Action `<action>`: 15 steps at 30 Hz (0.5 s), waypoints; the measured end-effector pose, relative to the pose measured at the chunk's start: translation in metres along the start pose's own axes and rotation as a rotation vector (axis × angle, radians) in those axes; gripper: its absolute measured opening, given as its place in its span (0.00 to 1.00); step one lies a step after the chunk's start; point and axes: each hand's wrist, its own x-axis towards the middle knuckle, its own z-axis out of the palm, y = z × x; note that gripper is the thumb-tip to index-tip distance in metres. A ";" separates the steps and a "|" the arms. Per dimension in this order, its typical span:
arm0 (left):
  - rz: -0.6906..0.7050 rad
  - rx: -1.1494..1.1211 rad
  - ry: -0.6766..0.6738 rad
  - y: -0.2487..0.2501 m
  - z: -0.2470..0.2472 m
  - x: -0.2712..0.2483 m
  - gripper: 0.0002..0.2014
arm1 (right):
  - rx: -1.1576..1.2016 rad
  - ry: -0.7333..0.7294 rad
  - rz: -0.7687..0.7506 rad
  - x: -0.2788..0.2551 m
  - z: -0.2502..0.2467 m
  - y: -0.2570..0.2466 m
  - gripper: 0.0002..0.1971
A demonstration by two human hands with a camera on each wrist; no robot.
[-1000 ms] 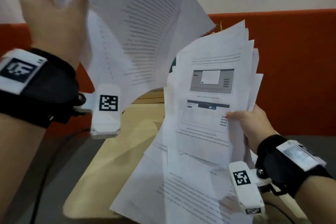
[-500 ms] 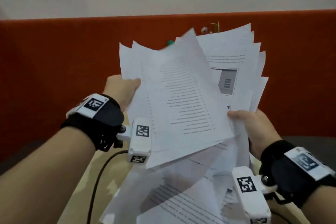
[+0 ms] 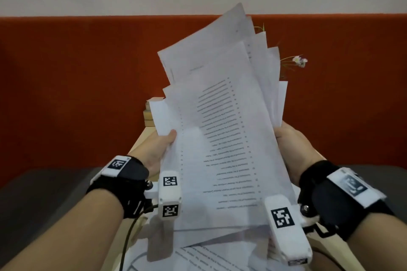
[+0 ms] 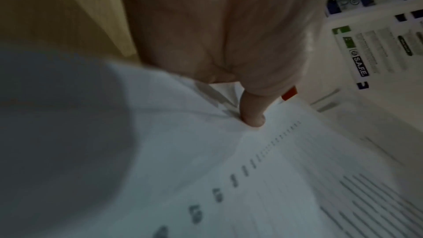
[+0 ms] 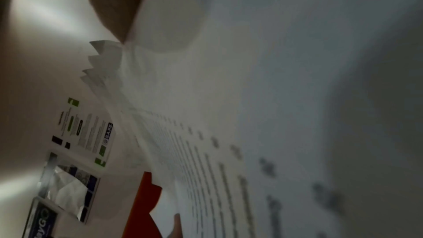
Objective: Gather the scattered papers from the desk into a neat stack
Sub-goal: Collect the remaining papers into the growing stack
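Note:
A fanned bundle of white printed papers (image 3: 222, 130) is held up over the desk between both hands. My left hand (image 3: 161, 146) grips its left edge, thumb (image 4: 251, 113) pressed on the top sheet (image 4: 228, 169). My right hand (image 3: 290, 145) holds the right edge, its fingers hidden behind the sheets. The top page shows a list of text lines; the sheets' upper corners are uneven. More loose papers (image 3: 209, 257) lie on the desk below. In the right wrist view the bundle (image 5: 228, 115) fills most of the frame, with staggered sheet edges.
A light wooden desk (image 3: 141, 141) stands against a red partition (image 3: 77, 77). A stack of books (image 3: 149, 112) and a small flowering plant (image 3: 297, 60) sit at the back. A white tissue box with green and blue print (image 4: 377, 52) lies nearby. A black cable (image 3: 127, 237) hangs at left.
My left hand has come down from high at the left and laid its sheets on the right hand's bundle. Both hands now hold one bundle, lower and more centred.

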 end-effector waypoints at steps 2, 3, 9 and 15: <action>0.028 -0.072 0.006 -0.002 0.002 0.000 0.16 | -0.032 -0.012 0.001 0.002 0.005 -0.001 0.12; 0.071 -0.077 0.025 -0.001 0.002 0.002 0.18 | -0.046 -0.009 0.003 0.003 0.006 -0.001 0.11; 0.235 -0.054 0.214 0.020 0.000 0.002 0.35 | -0.087 0.124 -0.013 0.005 0.004 -0.010 0.13; 0.082 0.042 -0.048 0.005 -0.001 -0.005 0.34 | -0.011 0.065 0.049 0.011 0.012 0.003 0.27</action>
